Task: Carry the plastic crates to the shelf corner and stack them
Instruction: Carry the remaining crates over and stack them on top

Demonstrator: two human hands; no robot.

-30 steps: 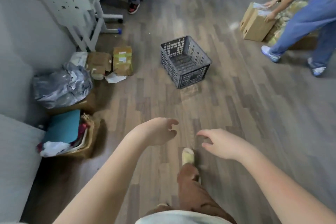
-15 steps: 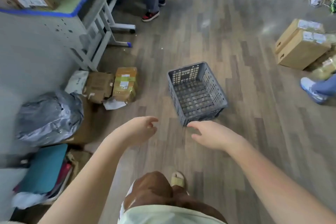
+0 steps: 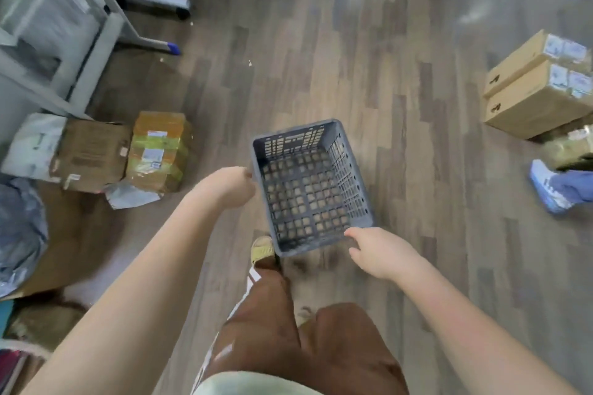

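At far left, a grey plastic bag [image 3: 19,231] lay on the wood-grain floor [image 3: 401,106] below the white frame legs [image 3: 96,26] of a table. Just right of the bag, a flattened brown carton [image 3: 93,155] lay touching a yellow taped parcel [image 3: 158,151].

The left hand [image 3: 229,187] was at the left rim of the grey plastic crate [image 3: 308,189], near its far corner. Its fingers were curled, and their tips met the rim; motion blur made it impossible to tell whether they were clamped on it.

The crate sat upright on the floor at centre, directly ahead of the person, open side up, with nothing inside. A foot in a yellow sandal [image 3: 261,248] stood against its near left corner.

The right hand [image 3: 382,255] was at the crate's near right corner. Its fingers were spread apart and probably touched the rim without closing on it.

At right, two stacked cardboard boxes [image 3: 539,86] stood well apart from the crate. A blue shoe [image 3: 548,189] of another person was near them.
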